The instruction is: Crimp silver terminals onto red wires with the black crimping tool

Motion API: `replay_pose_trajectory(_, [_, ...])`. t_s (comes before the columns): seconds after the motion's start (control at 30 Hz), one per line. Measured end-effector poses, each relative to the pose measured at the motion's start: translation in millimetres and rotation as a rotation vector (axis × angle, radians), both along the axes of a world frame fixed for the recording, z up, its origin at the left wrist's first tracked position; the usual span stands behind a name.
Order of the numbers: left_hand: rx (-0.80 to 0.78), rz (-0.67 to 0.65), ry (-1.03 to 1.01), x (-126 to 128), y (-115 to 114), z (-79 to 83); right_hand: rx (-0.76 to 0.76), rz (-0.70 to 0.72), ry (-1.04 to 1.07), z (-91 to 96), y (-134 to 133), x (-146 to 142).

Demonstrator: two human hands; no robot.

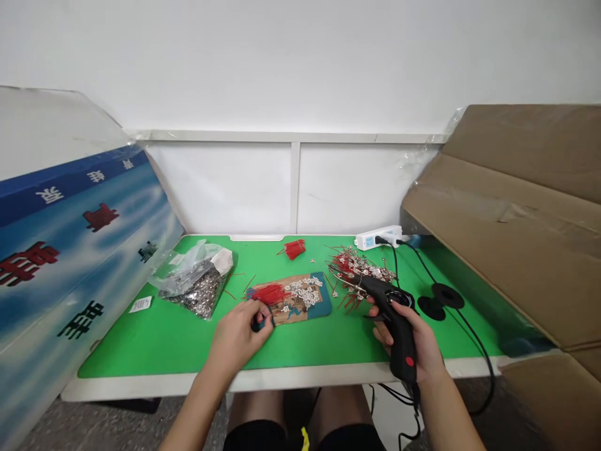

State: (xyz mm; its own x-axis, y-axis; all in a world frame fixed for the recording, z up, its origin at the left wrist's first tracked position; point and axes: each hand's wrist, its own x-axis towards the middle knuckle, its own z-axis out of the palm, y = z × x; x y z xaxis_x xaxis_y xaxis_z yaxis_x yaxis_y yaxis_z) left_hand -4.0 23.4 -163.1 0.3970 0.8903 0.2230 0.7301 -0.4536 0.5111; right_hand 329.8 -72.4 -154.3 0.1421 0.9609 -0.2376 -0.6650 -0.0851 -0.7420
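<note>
My right hand (413, 341) is wrapped round the grip of a black soldering gun (392, 310), whose tip points left toward a heap of small metal terminals with red wires (361, 269). My left hand (239, 335) is closed on a small dark object (258, 324) at the left end of a brown work board (293, 300). The board carries a bundle of red wires (271, 292) and loose metal terminals (305, 289). All of this lies on a green mat (188, 338).
A clear bag of metal parts (197, 285) lies left on the mat, a second red wire bundle (295, 248) at the back. A white power strip (379, 238) and black round stand (441, 299) sit right. Cardboard (516, 219) leans right, a blue printed box (70, 250) left.
</note>
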Motion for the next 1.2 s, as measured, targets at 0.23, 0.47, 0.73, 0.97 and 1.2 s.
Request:
replay_pose_trajectory(0.23, [-0.031,0.012,0.014,0,-2,0.3,0.013,-0.016,0.019,1.3,-3,0])
replay_pose_trajectory(0.47, [-0.068,0.020,-0.026,-3,-3,2.2,-0.012,0.008,0.024,5.0,-3,-1])
replay_pose_trajectory(0.73, [-0.073,0.002,-0.091,-6,-3,-0.4,0.013,-0.010,0.019,-4.1,1,3])
replay_pose_trajectory(0.97, [-0.077,-0.075,-0.178,-5,-10,5.4,0.068,-0.032,0.078,-4.7,1,3])
replay_pose_trajectory(1.2, [-0.058,-0.172,-0.205,79,-7,50.7,0.104,-0.113,0.084,-4.3,-2,6])
